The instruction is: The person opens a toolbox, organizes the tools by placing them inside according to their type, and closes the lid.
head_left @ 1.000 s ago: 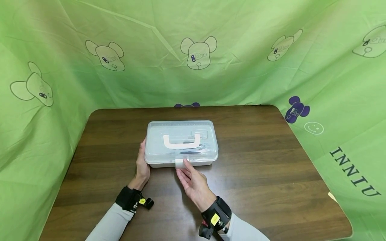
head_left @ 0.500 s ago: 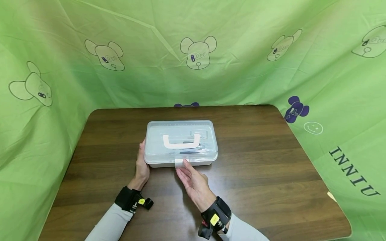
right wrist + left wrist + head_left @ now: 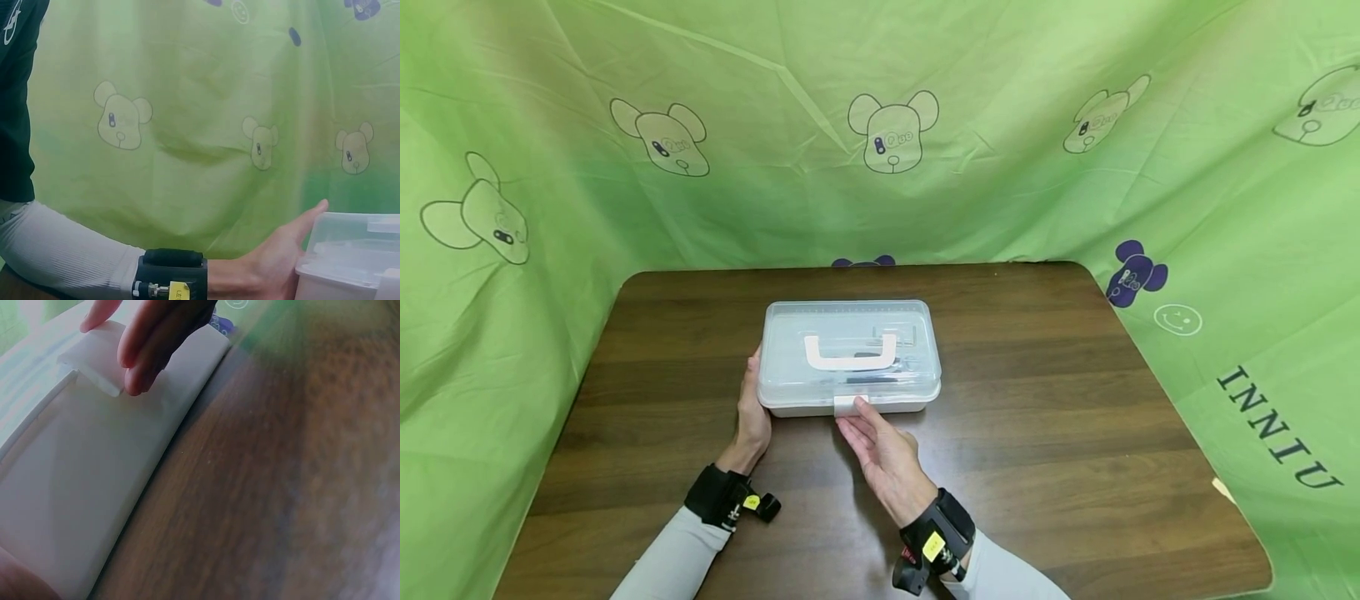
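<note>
A clear-lidded plastic storage box (image 3: 820, 392) with a white carry handle (image 3: 850, 363) sits on the table, lid down. Slim dark items show faintly through the lid, too blurred to name. My left hand (image 3: 752, 421) lies along the box's left side, its thumb upright near the corner in the right wrist view; its other fingers are mostly hidden. At the front, my right hand (image 3: 883, 462) pinches the white latch (image 3: 845, 406). The left wrist view shows its thumb on top of the latch (image 3: 97, 355) and fingertips by the lower edge.
The brown wooden table (image 3: 1075, 433) has rounded corners. A green cloth (image 3: 1000, 200) printed with bear heads hangs around its back and sides. A small pale piece (image 3: 1222, 489) shows at the table's right edge.
</note>
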A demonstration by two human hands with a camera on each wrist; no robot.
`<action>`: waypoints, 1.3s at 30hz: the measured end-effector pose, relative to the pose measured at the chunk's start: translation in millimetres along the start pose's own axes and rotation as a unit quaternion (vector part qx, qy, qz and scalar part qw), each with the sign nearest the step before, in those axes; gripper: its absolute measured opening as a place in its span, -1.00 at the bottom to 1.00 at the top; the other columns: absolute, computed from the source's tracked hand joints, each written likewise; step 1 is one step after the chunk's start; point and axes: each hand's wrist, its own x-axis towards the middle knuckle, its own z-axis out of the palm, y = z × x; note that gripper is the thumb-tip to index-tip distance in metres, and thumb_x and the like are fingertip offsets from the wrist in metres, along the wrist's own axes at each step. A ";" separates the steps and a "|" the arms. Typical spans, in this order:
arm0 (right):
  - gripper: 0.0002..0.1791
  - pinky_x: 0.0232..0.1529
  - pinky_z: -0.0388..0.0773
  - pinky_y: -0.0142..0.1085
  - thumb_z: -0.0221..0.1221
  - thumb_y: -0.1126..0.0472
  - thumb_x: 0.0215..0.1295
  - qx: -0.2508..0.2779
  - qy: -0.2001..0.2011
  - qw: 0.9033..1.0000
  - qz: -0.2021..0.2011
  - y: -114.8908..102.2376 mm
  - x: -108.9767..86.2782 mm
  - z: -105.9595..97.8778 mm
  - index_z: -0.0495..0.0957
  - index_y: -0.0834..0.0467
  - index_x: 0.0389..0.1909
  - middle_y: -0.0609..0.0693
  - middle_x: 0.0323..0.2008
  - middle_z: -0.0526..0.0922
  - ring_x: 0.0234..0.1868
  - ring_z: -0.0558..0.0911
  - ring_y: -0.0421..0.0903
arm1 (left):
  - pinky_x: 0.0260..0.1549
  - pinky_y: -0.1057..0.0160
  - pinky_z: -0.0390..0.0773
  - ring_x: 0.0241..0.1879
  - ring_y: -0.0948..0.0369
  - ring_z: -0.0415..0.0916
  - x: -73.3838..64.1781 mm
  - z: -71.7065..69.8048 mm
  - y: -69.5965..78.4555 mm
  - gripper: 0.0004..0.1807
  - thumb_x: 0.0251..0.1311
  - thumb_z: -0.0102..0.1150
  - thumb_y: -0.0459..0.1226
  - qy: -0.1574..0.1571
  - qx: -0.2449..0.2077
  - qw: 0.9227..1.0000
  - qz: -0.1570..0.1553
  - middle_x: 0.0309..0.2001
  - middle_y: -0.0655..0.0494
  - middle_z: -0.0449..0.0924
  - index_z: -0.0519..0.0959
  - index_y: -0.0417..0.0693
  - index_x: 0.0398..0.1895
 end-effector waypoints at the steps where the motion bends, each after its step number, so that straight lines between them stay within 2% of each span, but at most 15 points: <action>1: -0.65 0.27 0.60 -0.05 0.36 0.41 0.39 0.002 -0.001 1.000 -0.002 0.1 -0.1 0.3 0.53 0.49 0.09 0.38 -0.04 0.66 0.01 0.75 0.15 | 0.48 0.41 0.12 0.61 0.09 0.03 -0.1 0.1 -0.2 -0.13 0.67 -0.35 0.18 0.002 0.000 1.000 0.000 0.65 -0.26 0.05 0.03 -0.35 0.67; 10: -0.51 0.31 0.57 -0.02 0.31 0.48 0.40 0.007 -0.009 1.000 -0.024 3.3 3.2 2.5 0.43 0.60 0.25 0.44 0.06 0.63 0.14 0.68 0.22 | 0.48 0.38 0.13 0.59 0.11 0.08 -0.2 -0.2 -0.8 -0.20 0.69 -0.37 0.10 0.002 0.002 1.000 0.004 0.64 -0.27 0.08 0.05 -0.34 0.67; 20: -0.50 0.29 0.59 -0.03 0.32 0.48 0.39 0.010 -0.012 1.000 -0.023 3.7 4.2 1.9 0.43 0.59 0.26 0.48 0.12 0.57 0.19 0.65 0.25 | 0.48 0.41 0.11 0.63 0.06 0.00 0.5 1.0 0.7 -0.18 0.69 -0.37 0.11 0.001 0.005 1.000 0.004 0.66 -0.26 0.04 0.03 -0.35 0.67; 30: -0.53 0.29 0.58 -0.03 0.36 0.44 0.38 0.006 -0.021 1.000 -0.015 2.2 4.5 -1.9 0.48 0.55 0.22 0.34 -0.04 0.71 0.12 0.70 0.17 | 0.50 0.38 0.08 0.65 0.02 -0.06 0.8 0.7 1.1 -0.17 0.68 -0.37 0.13 -0.001 0.004 1.000 -0.001 0.67 -0.23 0.01 0.00 -0.34 0.68; 36: -0.46 0.32 0.56 -0.04 0.34 0.41 0.41 -0.012 -0.036 0.999 -0.005 0.2 4.4 -7.2 0.41 0.55 0.29 0.45 0.14 0.59 0.20 0.66 0.20 | 0.48 0.37 0.11 0.61 0.07 0.04 -0.3 1.1 0.9 -0.18 0.68 -0.36 0.13 0.007 0.000 1.000 -0.006 0.65 -0.24 0.07 0.04 -0.32 0.68; 39: -0.44 0.33 0.55 -0.06 0.33 0.36 0.44 -0.032 -0.055 0.998 0.003 -2.7 4.7 -12.2 0.39 0.54 0.32 0.50 0.23 0.52 0.25 0.65 0.21 | 0.52 0.32 0.08 0.62 0.05 0.03 -0.4 0.2 0.1 -0.20 0.69 -0.38 0.11 0.006 0.002 1.000 -0.005 0.65 -0.24 0.07 0.05 -0.31 0.68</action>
